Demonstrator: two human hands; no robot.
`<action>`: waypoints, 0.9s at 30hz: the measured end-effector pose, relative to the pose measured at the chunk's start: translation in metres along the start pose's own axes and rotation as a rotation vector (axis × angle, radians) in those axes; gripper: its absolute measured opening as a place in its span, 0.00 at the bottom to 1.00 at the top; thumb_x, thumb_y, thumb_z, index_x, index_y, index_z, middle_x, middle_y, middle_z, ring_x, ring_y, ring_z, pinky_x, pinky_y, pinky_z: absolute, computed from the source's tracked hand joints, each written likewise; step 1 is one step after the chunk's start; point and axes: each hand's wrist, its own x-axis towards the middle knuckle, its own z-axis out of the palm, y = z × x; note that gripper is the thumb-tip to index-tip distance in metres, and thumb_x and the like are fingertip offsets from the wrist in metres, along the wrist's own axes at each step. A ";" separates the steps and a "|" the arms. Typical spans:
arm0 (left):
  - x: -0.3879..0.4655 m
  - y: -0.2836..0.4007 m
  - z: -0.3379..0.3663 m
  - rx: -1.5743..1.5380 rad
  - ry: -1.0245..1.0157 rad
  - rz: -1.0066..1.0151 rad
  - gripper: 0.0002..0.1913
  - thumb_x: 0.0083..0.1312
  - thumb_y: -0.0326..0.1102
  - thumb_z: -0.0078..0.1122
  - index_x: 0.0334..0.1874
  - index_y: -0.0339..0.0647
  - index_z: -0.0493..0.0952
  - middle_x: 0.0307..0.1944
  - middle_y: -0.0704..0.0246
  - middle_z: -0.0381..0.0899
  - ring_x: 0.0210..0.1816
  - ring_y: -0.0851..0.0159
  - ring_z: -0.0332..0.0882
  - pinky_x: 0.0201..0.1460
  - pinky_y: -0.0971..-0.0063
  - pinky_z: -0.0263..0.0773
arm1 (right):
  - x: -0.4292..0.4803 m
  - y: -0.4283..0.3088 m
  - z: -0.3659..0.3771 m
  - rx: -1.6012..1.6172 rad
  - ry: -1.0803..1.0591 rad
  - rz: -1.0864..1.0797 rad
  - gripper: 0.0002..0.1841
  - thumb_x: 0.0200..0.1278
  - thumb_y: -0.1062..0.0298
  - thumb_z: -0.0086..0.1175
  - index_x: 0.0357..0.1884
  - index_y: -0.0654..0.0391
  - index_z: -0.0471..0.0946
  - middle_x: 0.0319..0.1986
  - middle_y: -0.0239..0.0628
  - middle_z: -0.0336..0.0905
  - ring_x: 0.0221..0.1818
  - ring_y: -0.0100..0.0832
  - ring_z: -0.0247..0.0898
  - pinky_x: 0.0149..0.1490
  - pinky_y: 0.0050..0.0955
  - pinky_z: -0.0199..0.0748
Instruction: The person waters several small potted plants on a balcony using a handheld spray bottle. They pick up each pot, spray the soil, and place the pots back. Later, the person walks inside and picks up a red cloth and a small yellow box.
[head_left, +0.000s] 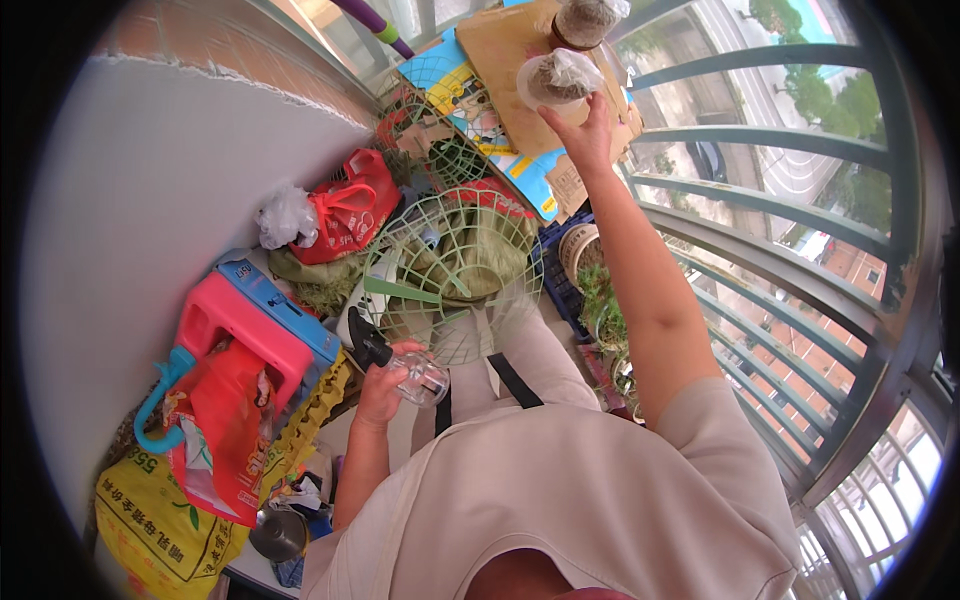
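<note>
My left hand (386, 386) holds a clear spray bottle (422, 379) with a black trigger head (366, 339), low in front of my body. My right arm reaches far forward, and my right hand (583, 131) grips a pale translucent plastic cup (534, 84) by its near side. Something dark shows in the cup, with crumpled clear plastic (576, 71) over it. A similar plastic-covered container (589, 26) stands just beyond it on flat brown cardboard (495, 45). The cup's underside is hidden, so whether it touches the cardboard I cannot tell.
A green wire-mesh plant support (401, 290) stands before my legs. Red bags (360, 202), a pink plastic container (247, 307) and a yellow sack (161, 517) crowd the left wall. Metal railings (757, 142) run along the right, beside a potted plant (600, 296) and a dark blue crate (559, 289).
</note>
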 end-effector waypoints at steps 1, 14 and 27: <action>0.000 -0.002 -0.001 -0.021 -0.006 -0.006 0.27 0.60 0.36 0.63 0.61 0.31 0.71 0.54 0.53 0.77 0.57 0.52 0.78 0.60 0.53 0.78 | 0.004 0.000 0.005 -0.022 -0.010 -0.012 0.43 0.47 0.54 0.78 0.63 0.63 0.69 0.56 0.43 0.77 0.60 0.38 0.73 0.63 0.36 0.70; 0.020 -0.016 0.014 -0.044 0.010 0.074 0.26 0.61 0.39 0.61 0.60 0.34 0.71 0.56 0.58 0.76 0.58 0.51 0.77 0.58 0.52 0.78 | 0.029 0.000 0.009 0.488 -0.014 -0.118 0.39 0.48 0.66 0.78 0.61 0.61 0.68 0.56 0.38 0.77 0.59 0.31 0.73 0.64 0.33 0.69; 0.092 0.020 0.037 -0.183 -0.052 0.055 0.28 0.58 0.43 0.63 0.59 0.36 0.73 0.56 0.60 0.75 0.58 0.55 0.77 0.62 0.51 0.76 | 0.028 -0.035 -0.084 0.757 -0.190 0.199 0.38 0.54 0.71 0.73 0.66 0.58 0.64 0.59 0.38 0.74 0.62 0.34 0.71 0.67 0.35 0.67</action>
